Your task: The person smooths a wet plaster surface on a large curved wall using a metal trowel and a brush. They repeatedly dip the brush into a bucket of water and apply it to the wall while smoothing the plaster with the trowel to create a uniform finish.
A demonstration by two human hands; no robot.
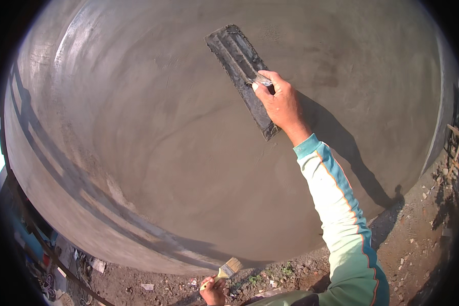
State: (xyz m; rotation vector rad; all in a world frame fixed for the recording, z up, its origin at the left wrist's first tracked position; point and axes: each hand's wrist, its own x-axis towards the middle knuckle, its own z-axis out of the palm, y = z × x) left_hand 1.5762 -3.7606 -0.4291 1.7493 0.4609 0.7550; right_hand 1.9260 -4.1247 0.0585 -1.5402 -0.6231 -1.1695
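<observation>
A long rectangular plastering trowel (239, 56), grey with cement, lies flat against the wet plastered wall (188, 153). My right hand (281, 102) is wrapped round its handle, with the arm stretched up in a white and green sleeve. The trowel is tilted, its upper end leaning to the left. Low in the view, my left hand (212, 290) is closed on the handle of a flat paintbrush (230, 267). The brush's pale bristles point up and right, close to the wall's lower edge and apart from the trowel.
Bare soil (392, 250) with stones and rubble runs along the wall's foot. A dark pole (61, 265) slants down at the lower left. The wall's edge (436, 137) curves down on the right. Shadows of bars and of my arm fall across the plaster.
</observation>
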